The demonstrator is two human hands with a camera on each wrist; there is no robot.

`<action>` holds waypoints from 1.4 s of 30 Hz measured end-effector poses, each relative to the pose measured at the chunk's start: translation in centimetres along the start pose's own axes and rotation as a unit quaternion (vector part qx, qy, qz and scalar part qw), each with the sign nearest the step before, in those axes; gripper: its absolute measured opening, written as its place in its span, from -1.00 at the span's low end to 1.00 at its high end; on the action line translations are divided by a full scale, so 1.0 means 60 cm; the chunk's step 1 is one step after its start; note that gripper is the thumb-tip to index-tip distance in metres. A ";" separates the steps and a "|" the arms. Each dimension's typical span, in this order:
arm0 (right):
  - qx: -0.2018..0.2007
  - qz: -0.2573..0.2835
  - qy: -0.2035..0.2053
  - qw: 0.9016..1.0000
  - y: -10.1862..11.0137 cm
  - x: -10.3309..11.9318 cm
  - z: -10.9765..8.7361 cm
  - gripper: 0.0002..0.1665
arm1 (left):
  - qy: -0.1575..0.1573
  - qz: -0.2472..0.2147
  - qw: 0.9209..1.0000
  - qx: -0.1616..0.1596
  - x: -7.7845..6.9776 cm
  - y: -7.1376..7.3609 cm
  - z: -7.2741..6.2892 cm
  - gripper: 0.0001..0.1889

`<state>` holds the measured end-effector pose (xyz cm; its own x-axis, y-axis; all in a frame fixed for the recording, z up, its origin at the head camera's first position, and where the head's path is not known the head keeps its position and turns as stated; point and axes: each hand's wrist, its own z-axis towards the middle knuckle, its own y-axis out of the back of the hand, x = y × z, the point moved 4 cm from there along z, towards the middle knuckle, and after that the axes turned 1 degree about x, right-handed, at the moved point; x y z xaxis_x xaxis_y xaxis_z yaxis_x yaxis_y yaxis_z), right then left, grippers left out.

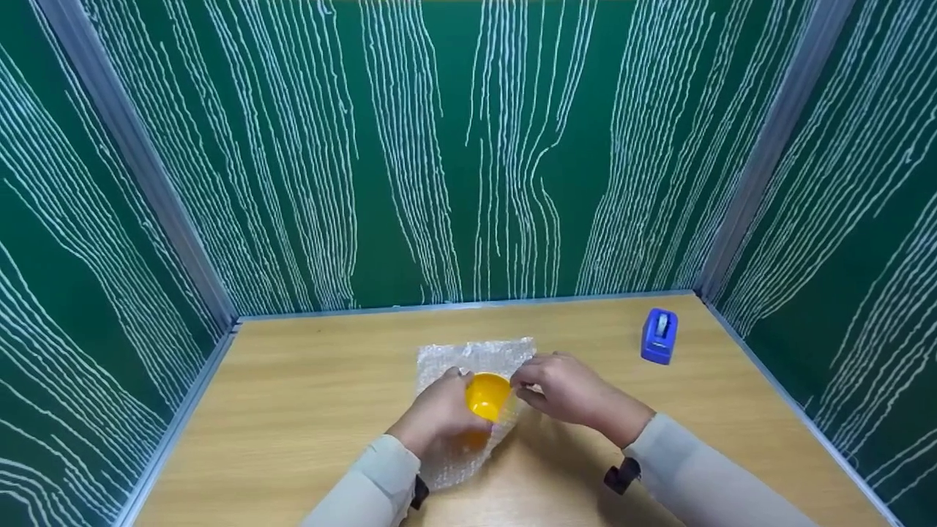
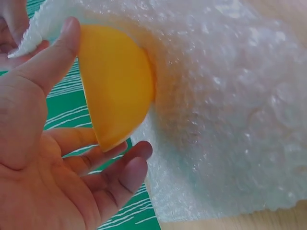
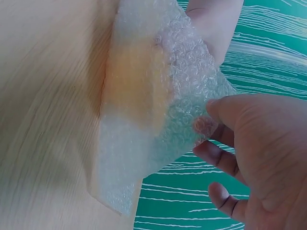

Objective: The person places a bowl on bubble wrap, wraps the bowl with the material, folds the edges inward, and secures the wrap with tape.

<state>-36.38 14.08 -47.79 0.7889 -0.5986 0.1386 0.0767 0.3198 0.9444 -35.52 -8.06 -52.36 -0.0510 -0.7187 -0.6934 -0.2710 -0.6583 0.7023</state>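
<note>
A yellow bowl (image 1: 487,394) stands on a sheet of bubble wrap (image 1: 468,357) in the middle of the table, its mouth facing up in the head view. My left hand (image 1: 441,411) holds the bowl at its rim, thumb on one side and fingers on the other, as the left wrist view shows. With thumb and forefinger my right hand (image 3: 273,148) pinches a corner of the bubble wrap, lifted beside the bowl. In the right wrist view the raised sheet (image 3: 187,62) covers the bowl, which shows through as a blurred yellow patch.
A blue tape dispenser (image 1: 659,337) stands at the back right of the wooden table (image 1: 307,410). Green panels (image 1: 585,146) with white lines enclose the back and both sides, joined by grey posts.
</note>
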 end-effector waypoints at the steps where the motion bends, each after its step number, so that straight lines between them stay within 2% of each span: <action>1: -0.002 0.000 -0.002 1.000 -0.001 -0.001 0.001 -0.81 | 0.000 0.000 1.000 0.001 -0.001 0.000 -0.001 -0.04; 6: -0.005 0.011 -0.013 1.000 -0.008 -0.003 0.008 -0.80 | -0.007 0.006 1.000 0.004 -0.001 -0.001 -0.003 -0.09; 10: -0.003 0.025 -0.029 0.999 -0.015 -0.005 0.015 -0.76 | 0.002 0.011 1.000 0.004 0.004 -0.002 -0.001 -0.05; 17: -0.041 0.025 -0.024 0.999 -0.023 0.000 0.027 -0.88 | -0.063 0.060 0.996 -0.031 -0.001 0.001 0.009 -0.37; 26: -0.055 0.042 -0.067 0.995 -0.045 -0.003 0.043 -0.92 | -0.086 0.032 0.994 -0.054 -0.001 0.002 0.016 -0.59; 36: -0.047 0.069 -0.114 0.990 -0.069 -0.014 0.053 -0.89 | -0.059 -0.024 0.997 -0.035 0.000 -0.005 0.016 -0.63; 42: -0.054 0.076 -0.109 0.990 -0.080 -0.017 0.055 -0.89 | -0.063 -0.007 0.996 -0.055 -0.003 -0.008 0.016 -0.74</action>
<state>-39.56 10.70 -51.48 0.6472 -0.6777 0.3490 0.0406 0.4879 0.8720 -36.31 -7.39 -52.74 -0.1702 -0.6802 -0.7130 -0.1664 -0.6933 0.7012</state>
